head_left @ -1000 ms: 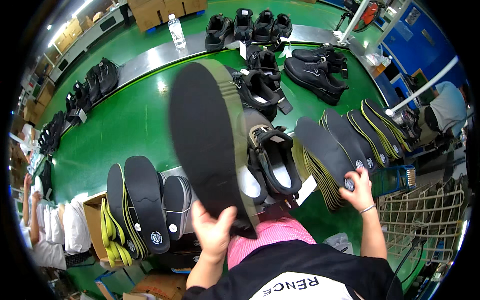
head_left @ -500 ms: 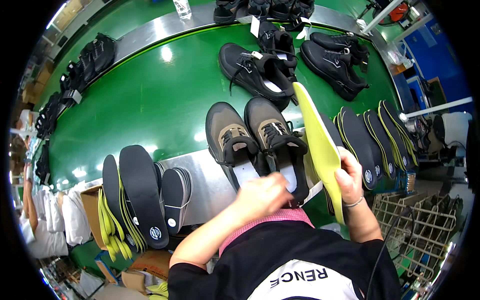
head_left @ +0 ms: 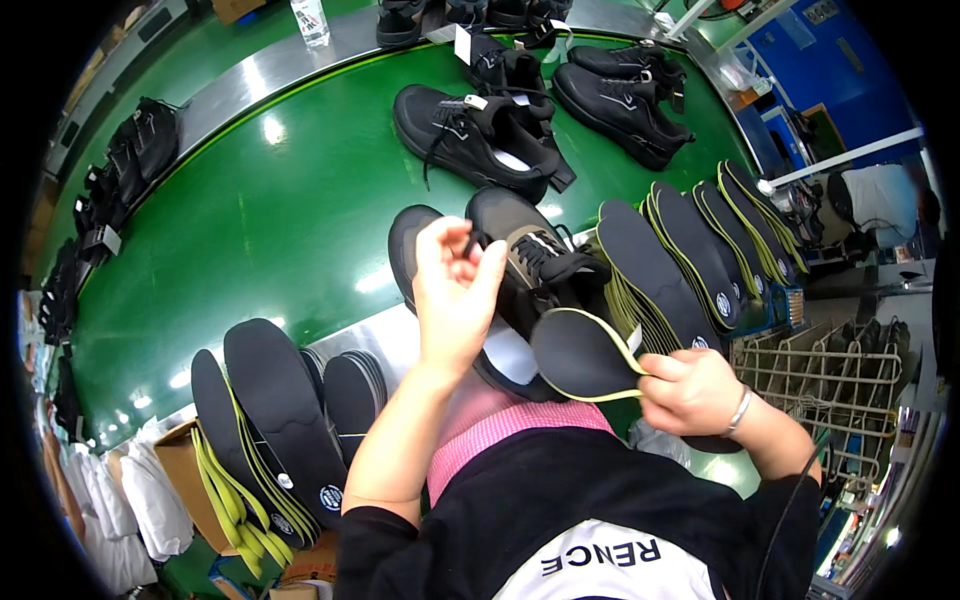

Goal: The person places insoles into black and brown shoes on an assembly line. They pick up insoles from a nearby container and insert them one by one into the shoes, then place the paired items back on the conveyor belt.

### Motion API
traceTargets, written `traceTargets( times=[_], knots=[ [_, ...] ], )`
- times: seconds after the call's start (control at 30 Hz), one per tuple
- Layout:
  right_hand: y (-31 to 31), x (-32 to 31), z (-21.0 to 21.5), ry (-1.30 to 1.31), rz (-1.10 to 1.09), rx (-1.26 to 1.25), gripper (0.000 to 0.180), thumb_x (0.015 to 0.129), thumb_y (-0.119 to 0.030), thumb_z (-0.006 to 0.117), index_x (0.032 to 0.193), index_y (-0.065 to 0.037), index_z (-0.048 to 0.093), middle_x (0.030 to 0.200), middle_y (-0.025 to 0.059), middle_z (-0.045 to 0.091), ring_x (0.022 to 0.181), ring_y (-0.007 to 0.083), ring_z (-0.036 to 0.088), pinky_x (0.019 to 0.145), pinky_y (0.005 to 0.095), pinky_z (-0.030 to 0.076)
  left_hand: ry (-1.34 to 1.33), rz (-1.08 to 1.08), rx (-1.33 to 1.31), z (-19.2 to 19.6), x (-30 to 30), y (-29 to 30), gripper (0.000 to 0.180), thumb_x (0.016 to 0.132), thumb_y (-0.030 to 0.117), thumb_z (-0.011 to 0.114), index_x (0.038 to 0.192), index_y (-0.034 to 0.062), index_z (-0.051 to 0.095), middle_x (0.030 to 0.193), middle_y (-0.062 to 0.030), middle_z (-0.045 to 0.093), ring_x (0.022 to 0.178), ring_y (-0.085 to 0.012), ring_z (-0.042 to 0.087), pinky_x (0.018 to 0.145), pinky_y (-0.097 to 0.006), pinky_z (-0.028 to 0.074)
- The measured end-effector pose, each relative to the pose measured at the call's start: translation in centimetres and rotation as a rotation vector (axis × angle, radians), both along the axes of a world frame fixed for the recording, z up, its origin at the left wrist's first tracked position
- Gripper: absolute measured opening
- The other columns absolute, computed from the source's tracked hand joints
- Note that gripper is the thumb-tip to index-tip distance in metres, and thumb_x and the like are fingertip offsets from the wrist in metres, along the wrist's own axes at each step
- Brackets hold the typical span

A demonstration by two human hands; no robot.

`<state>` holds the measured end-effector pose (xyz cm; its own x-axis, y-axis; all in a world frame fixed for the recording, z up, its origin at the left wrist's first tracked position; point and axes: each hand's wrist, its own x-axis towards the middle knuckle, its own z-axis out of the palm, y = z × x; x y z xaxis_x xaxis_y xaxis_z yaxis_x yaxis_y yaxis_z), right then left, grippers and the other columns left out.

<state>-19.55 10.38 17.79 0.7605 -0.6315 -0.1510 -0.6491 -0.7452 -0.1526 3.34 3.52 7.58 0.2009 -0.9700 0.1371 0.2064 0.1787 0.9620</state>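
Note:
Two brown-and-black lace-up shoes stand side by side in front of me, toes pointing away. My left hand (head_left: 455,300) is over the left shoe (head_left: 408,240), its fingers curled near the laces and a dark bit at the fingertips that I cannot make out. The hand hides most of that shoe's opening. My right hand (head_left: 695,392) grips a black insole with a yellow-green underside (head_left: 582,355). This insole is bent, its wide end at the heel opening of the right shoe (head_left: 540,250). Part of the insole is hidden by the hand.
Stacks of black-and-yellow insoles (head_left: 690,250) stand to the right, others (head_left: 275,410) to the left. More black shoes (head_left: 470,140) rest on the green table (head_left: 280,200). A wire rack (head_left: 820,390) is at the right, and a bottle (head_left: 310,22) stands at the far edge.
My right hand has lowered the insole from upright beside the right shoe to its heel opening, bending it. My left hand has moved from the heels forward over the left shoe. The view has shifted.

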Motion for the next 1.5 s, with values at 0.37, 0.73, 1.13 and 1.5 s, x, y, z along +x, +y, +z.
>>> traceTargets(
  times=[0.37, 0.73, 1.13, 1.5],
  knots=[
    [-4.2, 12.1, -14.0, 0.175, -0.327, 0.060, 0.018, 0.075, -0.014, 0.047, 0.081, -0.002, 0.059, 0.086, 0.0143, 0.054, 0.078, 0.0249, 0.058, 0.062, 0.0368, 0.047, -0.806, 0.006, -0.048, -4.6, 0.3, 1.2, 0.021, 0.076, 0.015, 0.057, 0.093, 0.0040, 0.052, 0.087, -0.0131, 0.055, 0.082, -0.0320, 0.054, 0.070, -0.038, 0.043],
    [0.6, 7.2, -6.8, 0.320, -0.423, 0.172, 0.052, 0.065, -0.047, 0.060, 0.091, -0.003, 0.053, 0.098, 0.0206, 0.049, 0.089, 0.0318, 0.053, 0.070, 0.0432, 0.040, -0.854, 0.187, -0.010, -6.4, 0.5, 0.8, 0.018, 0.078, 0.016, 0.056, 0.091, 0.0050, 0.052, 0.082, -0.0130, 0.055, 0.074, -0.0315, 0.055, 0.064, -0.037, 0.045],
    [-2.5, 10.8, -14.9, 0.170, -0.143, 0.060, 0.015, 0.071, -0.012, 0.049, 0.072, -0.002, 0.061, 0.082, 0.0169, 0.056, 0.078, 0.0284, 0.056, 0.064, 0.0348, 0.048, -0.796, 0.182, -0.016, -6.0, 0.4, 0.9, 0.017, 0.077, 0.014, 0.057, 0.090, 0.0046, 0.052, 0.081, -0.0124, 0.055, 0.074, -0.0312, 0.055, 0.063, -0.037, 0.044],
    [-7.7, 13.9, -13.5, 0.804, 0.027, 0.743, 0.026, 0.071, -0.014, 0.056, 0.094, -0.005, 0.064, 0.097, 0.0097, 0.062, 0.088, 0.0213, 0.060, 0.074, 0.0310, 0.047, -0.796, 0.212, -0.036, -6.3, 0.3, 0.8, 0.019, 0.075, 0.014, 0.059, 0.090, 0.0039, 0.053, 0.080, -0.0126, 0.054, 0.071, -0.0308, 0.055, 0.062, -0.037, 0.045]
  ],
)
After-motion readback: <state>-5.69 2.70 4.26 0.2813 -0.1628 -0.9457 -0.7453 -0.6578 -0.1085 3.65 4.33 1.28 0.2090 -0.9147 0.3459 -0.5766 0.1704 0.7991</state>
